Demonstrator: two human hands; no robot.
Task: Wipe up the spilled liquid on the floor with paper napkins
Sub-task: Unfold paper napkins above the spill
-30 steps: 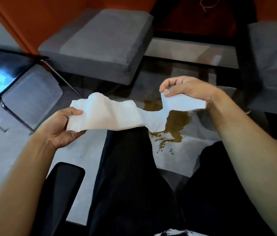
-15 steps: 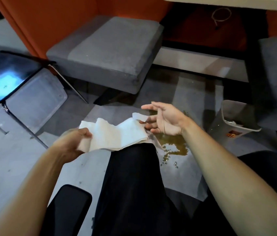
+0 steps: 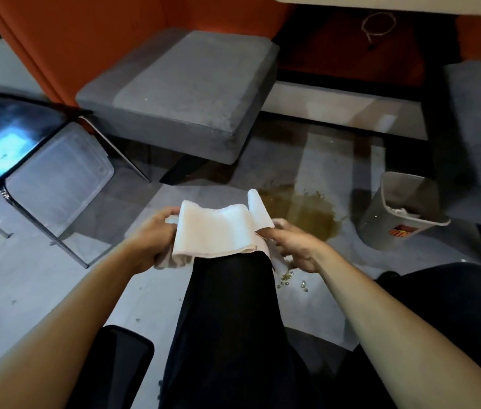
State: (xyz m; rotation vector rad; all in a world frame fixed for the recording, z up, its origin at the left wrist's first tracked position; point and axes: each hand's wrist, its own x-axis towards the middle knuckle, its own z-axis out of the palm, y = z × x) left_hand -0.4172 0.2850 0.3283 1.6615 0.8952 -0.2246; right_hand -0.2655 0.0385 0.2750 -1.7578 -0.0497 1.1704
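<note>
Left hand: we had our left hand (image 3: 152, 242) curled round the left end of the napkins (image 3: 215, 234), thumb on top and fingers tucked under the wad.
Right hand: our right hand (image 3: 295, 246) held the right end, fingers bent loosely along its edge; how tightly they gripped, we could not tell.
Napkins: a white folded stack, stretched between both hands above our knee (image 3: 230, 278), with one corner standing up on the right.
Spill: the brown puddle (image 3: 307, 214) lay on the grey floor (image 3: 41, 278) just past the right hand, untouched; small droplets (image 3: 290, 278) sat nearer us, beside the knee.
In the way: our dark trouser leg ran straight up the middle, between us and the near edge of the puddle.
Bin: a grey bin (image 3: 392, 214) stood right of the puddle, close by, with white scraps inside.
Seat: a grey cushion (image 3: 186, 90) sat beyond the puddle, against the orange wall (image 3: 85, 33).
Chair: a black chair (image 3: 6, 134) on metal legs stood far left, a clear lid (image 3: 59, 175) lying under it.
</note>
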